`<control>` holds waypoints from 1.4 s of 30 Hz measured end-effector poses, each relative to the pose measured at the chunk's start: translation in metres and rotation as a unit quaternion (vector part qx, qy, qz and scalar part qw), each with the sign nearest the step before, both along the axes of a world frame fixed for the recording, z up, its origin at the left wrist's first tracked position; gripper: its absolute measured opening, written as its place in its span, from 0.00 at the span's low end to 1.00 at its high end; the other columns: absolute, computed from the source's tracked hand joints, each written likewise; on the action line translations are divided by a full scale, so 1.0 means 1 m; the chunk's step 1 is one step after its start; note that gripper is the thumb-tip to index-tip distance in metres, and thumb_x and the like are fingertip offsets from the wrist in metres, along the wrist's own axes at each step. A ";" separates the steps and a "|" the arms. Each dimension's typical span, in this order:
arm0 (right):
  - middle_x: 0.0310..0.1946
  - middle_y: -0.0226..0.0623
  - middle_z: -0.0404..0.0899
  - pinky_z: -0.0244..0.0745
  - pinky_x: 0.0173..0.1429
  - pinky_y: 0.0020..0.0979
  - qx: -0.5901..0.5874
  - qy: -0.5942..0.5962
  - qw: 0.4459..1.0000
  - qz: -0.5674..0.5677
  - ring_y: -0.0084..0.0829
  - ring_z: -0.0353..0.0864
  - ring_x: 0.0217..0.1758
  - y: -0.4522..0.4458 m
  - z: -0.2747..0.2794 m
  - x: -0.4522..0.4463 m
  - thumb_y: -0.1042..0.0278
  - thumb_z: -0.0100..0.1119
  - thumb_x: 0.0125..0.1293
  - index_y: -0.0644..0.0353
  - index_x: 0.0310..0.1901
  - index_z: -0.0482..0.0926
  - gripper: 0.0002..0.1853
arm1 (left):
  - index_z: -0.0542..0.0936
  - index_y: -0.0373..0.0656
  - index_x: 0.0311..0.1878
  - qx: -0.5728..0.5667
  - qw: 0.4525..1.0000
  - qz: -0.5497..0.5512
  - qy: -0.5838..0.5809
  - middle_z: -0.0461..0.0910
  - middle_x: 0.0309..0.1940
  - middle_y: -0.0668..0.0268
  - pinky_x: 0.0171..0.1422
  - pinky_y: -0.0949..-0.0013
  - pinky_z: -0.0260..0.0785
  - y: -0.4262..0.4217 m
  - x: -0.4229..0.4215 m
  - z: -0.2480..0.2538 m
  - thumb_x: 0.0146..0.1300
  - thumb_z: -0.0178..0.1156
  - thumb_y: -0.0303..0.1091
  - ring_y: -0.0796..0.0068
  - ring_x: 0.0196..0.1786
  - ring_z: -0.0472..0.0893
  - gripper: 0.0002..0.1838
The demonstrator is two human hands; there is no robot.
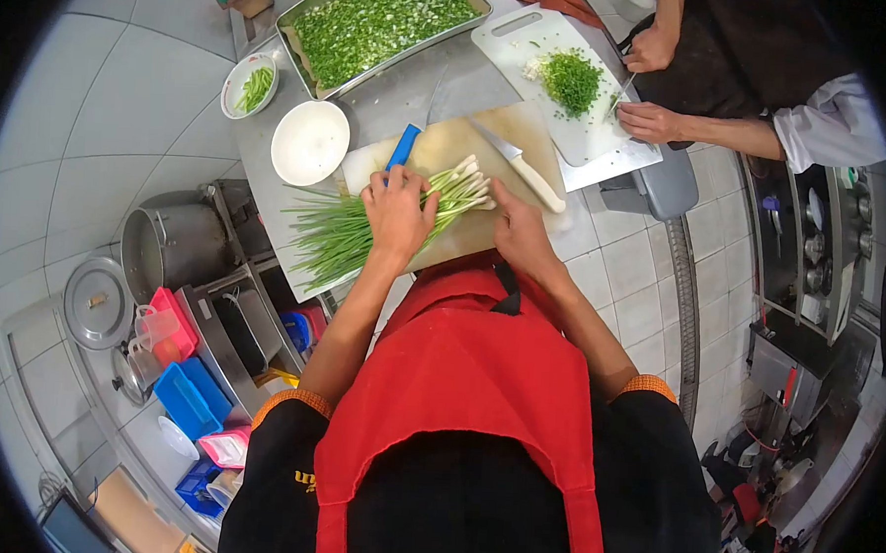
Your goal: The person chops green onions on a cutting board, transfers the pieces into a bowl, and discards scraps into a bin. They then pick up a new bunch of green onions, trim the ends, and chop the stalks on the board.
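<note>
A bunch of green onions (341,235) lies across the wooden cutting board (454,144), its white ends pointing right. My left hand (396,215) rests over the middle of the bunch, fingers bent onto the stalks. Beside the white ends is my right hand (524,231), its fingers near the root tips; whether they grip anything is unclear. Above my left hand lies a blue-handled knife (403,148). A knife with a cream handle (536,182) lies at the right of the board.
A white bowl (310,142), a smaller bowl with green pieces (230,94) and a tray of chopped greens (308,78) stand at the upper left. At the upper right, a co-worker's hands (651,88) hold a knife over a white board (512,57) with chopped greens.
</note>
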State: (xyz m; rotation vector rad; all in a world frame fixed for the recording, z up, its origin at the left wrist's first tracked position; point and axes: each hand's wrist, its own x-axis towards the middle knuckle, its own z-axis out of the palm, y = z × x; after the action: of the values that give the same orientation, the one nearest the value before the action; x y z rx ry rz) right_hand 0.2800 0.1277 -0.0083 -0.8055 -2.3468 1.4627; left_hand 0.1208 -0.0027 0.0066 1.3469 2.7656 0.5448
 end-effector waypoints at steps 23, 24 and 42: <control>0.55 0.69 0.75 0.71 0.66 0.38 -0.053 0.026 0.998 0.002 0.55 0.77 0.61 0.007 0.001 -0.007 0.85 0.43 0.57 0.76 0.64 0.68 0.29 | 0.64 0.34 0.67 0.001 0.987 -0.163 0.016 0.70 0.61 0.54 0.65 0.52 0.61 0.015 0.011 -0.012 0.52 0.71 0.54 0.54 0.60 0.71 0.47; 0.55 0.69 0.75 0.71 0.66 0.38 -0.053 0.025 0.998 0.001 0.55 0.77 0.61 0.009 0.002 -0.009 0.85 0.43 0.57 0.76 0.64 0.68 0.29 | 0.64 0.34 0.67 0.001 0.986 -0.164 0.015 0.70 0.61 0.54 0.65 0.52 0.61 0.016 0.011 -0.015 0.52 0.71 0.54 0.54 0.60 0.71 0.47; 0.72 0.48 0.63 0.60 0.74 0.51 0.354 0.001 0.904 0.240 0.53 0.56 0.78 0.027 -0.010 -0.024 0.73 0.55 0.60 0.63 0.68 0.67 0.32 | 0.76 0.36 0.51 0.056 0.983 -0.164 -0.061 0.75 0.44 0.55 0.53 0.55 0.71 0.015 0.006 -0.046 0.51 0.73 0.36 0.52 0.49 0.75 0.26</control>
State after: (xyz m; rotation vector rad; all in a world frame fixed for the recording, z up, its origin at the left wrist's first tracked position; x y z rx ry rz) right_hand 0.2561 0.1551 -0.0180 -0.0282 -2.8887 0.5947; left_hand 0.1267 0.0123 -0.0396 1.6857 2.3786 0.7420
